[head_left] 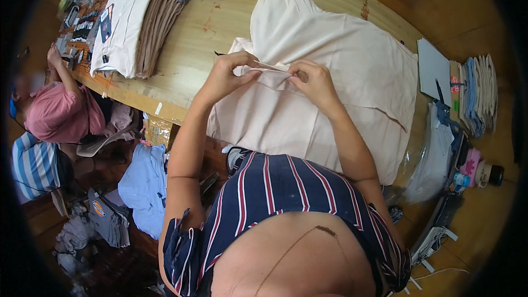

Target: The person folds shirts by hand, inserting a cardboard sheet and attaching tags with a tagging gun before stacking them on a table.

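A pale cream long-sleeved shirt [324, 33] lies spread over the table in front of me, one sleeve stretched toward the far side. My left hand [224, 80] pinches a folded edge of it between thumb and fingers, near the middle of the cloth. A short way to the right, my right hand [314, 83] grips the same edge with its fingertips. Between the two hands the cloth is lifted slightly and held taut. Which part of the shirt this edge belongs to, I cannot tell.
Stacks of folded shirts [124, 27] with tags stand on the table [220, 19] at the far left. At the right lie white cardboard sheets [433, 69] beside more folded garments [479, 93]. Another person in a pink top [63, 110] sits at the left. Blue clothing [144, 187] hangs below the table edge.
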Demonstrator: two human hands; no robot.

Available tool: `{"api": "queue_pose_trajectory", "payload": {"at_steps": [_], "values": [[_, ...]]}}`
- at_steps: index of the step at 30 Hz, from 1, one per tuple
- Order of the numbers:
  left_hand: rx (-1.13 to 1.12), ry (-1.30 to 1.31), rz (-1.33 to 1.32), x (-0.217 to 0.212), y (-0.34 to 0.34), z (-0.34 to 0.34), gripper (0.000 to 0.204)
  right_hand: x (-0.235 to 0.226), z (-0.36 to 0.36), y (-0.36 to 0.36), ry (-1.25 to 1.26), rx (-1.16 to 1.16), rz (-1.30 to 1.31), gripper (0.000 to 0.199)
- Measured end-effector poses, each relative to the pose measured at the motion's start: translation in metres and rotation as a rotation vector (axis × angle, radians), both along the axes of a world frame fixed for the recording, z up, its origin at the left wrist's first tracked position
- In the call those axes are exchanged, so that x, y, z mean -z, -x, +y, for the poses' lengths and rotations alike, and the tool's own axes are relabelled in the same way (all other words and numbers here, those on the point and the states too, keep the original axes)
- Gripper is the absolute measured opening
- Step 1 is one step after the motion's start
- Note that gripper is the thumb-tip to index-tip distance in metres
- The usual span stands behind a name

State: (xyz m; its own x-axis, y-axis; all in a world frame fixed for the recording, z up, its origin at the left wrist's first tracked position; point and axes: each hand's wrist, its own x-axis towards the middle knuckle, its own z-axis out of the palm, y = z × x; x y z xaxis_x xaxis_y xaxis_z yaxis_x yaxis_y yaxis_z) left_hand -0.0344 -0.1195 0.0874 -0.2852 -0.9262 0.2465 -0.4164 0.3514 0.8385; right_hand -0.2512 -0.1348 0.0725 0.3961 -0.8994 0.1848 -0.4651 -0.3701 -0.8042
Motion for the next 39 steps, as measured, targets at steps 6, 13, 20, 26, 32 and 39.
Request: {"api": "queue_pose_trajectory", "payload": {"at_steps": [6,13,20,26,32,39], "values": [[-0.041,-0.152,0.247,0.004,-0.02,-0.003,0.008,0.004,0.007,-0.013,-0.164,0.112,-0.311,0.013],[-0.2,-0.27,0.387,0.001,-0.014,0.002,0.012,0.0,0.009,-0.013,-0.235,0.168,-0.34,0.014],[-0.208,-0.333,0.361,0.002,-0.015,-0.001,0.016,0.003,0.007,-0.013,-0.196,0.171,-0.359,0.016],[-0.168,-0.349,0.307,0.004,-0.019,-0.009,0.016,0.009,0.004,-0.011,-0.209,0.192,-0.389,0.015],[-0.074,-0.406,0.247,-0.008,-0.01,-0.015,0.016,0.01,0.003,-0.001,-0.231,0.143,-0.364,0.028],[-0.251,-0.118,-0.346,0.016,-0.031,0.003,0.016,0.055,0.01,0.21,0.175,1.055,0.178,0.019]]}}
